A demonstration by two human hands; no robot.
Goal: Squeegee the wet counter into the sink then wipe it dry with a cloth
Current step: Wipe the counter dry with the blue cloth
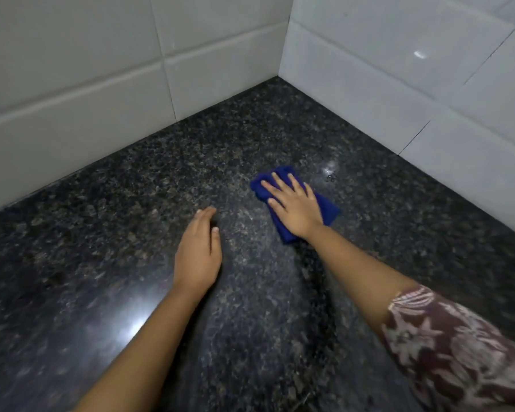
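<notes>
I saw the counter [107,233] as polished speckled dark stone, glossy enough to throw a bright glare at the lower left of the frame and a small wet-looking glint right of centre. The cloth [329,209] near the centre looked like soft, matt blue fabric. The wall tiles [72,69] across the top were smooth glazed ceramic with a faint sheen, and the sleeve [458,346] at lower right was thin printed cloth.

The dark speckled desk [131,203] carries a folded blue cloth [329,208] right of centre, with a few droplets [330,173] just beyond it.
</notes>
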